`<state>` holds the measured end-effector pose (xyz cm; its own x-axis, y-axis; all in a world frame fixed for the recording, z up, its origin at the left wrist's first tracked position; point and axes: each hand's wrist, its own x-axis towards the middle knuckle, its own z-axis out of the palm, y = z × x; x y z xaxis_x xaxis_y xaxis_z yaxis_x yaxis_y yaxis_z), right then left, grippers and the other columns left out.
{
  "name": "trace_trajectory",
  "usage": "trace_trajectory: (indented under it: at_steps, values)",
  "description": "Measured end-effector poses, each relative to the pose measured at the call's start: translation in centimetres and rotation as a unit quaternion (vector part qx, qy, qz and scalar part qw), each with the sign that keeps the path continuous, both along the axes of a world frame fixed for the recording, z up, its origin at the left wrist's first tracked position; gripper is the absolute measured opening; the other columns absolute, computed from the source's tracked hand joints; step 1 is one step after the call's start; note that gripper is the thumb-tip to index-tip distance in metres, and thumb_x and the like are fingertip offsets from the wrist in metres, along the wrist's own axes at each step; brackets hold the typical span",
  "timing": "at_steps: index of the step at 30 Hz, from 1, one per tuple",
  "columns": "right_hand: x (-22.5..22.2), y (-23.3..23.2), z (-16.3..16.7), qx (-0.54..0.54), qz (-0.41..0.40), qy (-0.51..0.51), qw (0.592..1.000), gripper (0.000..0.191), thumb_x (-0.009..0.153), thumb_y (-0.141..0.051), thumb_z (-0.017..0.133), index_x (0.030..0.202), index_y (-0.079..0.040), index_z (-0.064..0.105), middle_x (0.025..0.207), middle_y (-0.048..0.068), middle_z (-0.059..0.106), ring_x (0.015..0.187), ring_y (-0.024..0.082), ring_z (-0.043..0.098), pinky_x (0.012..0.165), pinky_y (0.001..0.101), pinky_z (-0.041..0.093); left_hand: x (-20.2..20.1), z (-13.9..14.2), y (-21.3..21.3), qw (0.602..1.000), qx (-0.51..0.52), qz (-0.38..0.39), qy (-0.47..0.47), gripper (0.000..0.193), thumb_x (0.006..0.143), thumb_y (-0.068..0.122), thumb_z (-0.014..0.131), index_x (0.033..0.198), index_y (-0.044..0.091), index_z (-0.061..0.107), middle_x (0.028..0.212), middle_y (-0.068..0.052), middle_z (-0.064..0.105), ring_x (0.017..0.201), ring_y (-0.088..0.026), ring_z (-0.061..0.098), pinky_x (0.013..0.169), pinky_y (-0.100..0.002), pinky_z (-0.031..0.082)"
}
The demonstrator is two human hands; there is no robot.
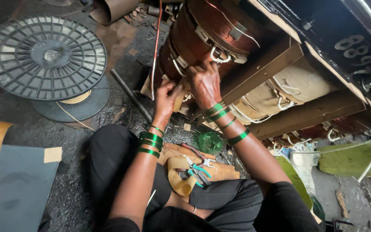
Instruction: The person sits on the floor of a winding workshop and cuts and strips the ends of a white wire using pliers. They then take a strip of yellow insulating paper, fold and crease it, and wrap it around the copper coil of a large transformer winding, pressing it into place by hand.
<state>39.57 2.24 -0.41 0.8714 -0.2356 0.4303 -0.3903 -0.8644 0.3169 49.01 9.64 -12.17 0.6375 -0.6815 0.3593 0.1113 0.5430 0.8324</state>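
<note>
Person sits on floor w/ copper winding coil straight ahead, within arm's reach. Right hand presses flat on coil's lower edge, fingers spread, grip open, prob. to steady it. Left hand just below, grip pinched on tan insulation strip at coil base. Pliers lie near knees.

Both hands sitting on coil at floor's far middle; spool lying far left; pliers and tape strip lying on board, near middle.
</note>
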Motion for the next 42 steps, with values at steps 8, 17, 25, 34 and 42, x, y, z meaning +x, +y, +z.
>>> trace_trajectory:
  at_steps: [8, 17, 25, 34, 42]
  values:
    - [-1.4, -0.2, -0.1, -0.019, 0.061, 0.027, 0.998, 0.012, 0.086, -0.014, 0.066, 0.093, -0.004, 0.063, 0.093, 0.013, 0.063, 0.098, 0.033, 0.055, 0.087, 0.0458, 0.044, 1.0, 0.8, -1.6, 0.848, -0.025, -0.244, 0.470, 0.017, 0.094, 0.021, 0.070, 0.108, 0.012, 0.075, 0.102, 0.000, 0.072, 0.094, -0.013, 0.065, 0.078, -0.027, 0.051]
    - [0.8, 0.1, -1.1, -0.001, -0.014, -0.043, 0.999, 0.014, 0.083, -0.019, 0.063, 0.083, -0.005, 0.064, 0.083, 0.013, 0.069, 0.095, 0.035, 0.060, 0.080, 0.0480, 0.044, -2.0, 2.3, -1.2, 0.860, -0.079, -0.162, 0.477, 0.023, 0.096, 0.022, 0.072, 0.116, 0.012, 0.069, 0.108, 0.000, 0.070, 0.099, -0.013, 0.065, 0.081, -0.032, 0.056]
    - [-0.4, 1.7, -0.2, -0.062, -0.025, -0.071, 0.995, 0.025, 0.084, -0.015, 0.064, 0.107, -0.005, 0.066, 0.093, 0.011, 0.065, 0.093, 0.029, 0.060, 0.084, 0.0422, 0.047, -0.4, 3.2, -4.3, 0.807, -0.050, -0.287, 0.514, 0.034, 0.092, 0.030, 0.056, 0.111, 0.006, 0.071, 0.111, -0.006, 0.074, 0.098, -0.019, 0.072, 0.086, -0.033, 0.060]
    - [-0.6, 2.9, -0.3, -0.083, -0.001, -0.001, 0.997, 0.045, 0.088, -0.017, 0.061, 0.129, 0.002, 0.059, 0.093, 0.009, 0.066, 0.097, 0.024, 0.061, 0.090, 0.0371, 0.049, -1.0, 4.7, -2.8, 0.814, -0.118, -0.330, 0.463, 0.041, 0.105, 0.031, 0.048, 0.135, 0.006, 0.058, 0.135, -0.010, 0.062, 0.125, -0.023, 0.060, 0.111, -0.042, 0.047]
    - [1.3, 0.4, -1.9, 0.051, -0.003, -0.035, 0.998, 0.064, 0.070, -0.018, 0.063, 0.128, 0.006, 0.054, 0.076, 0.012, 0.067, 0.074, 0.033, 0.065, 0.063, 0.0457, 0.050, -2.8, 5.4, 0.0, 0.915, -0.069, -0.184, 0.353, 0.048, 0.109, 0.036, 0.042, 0.138, 0.002, 0.057, 0.134, -0.009, 0.063, 0.120, -0.020, 0.060, 0.106, -0.036, 0.048]
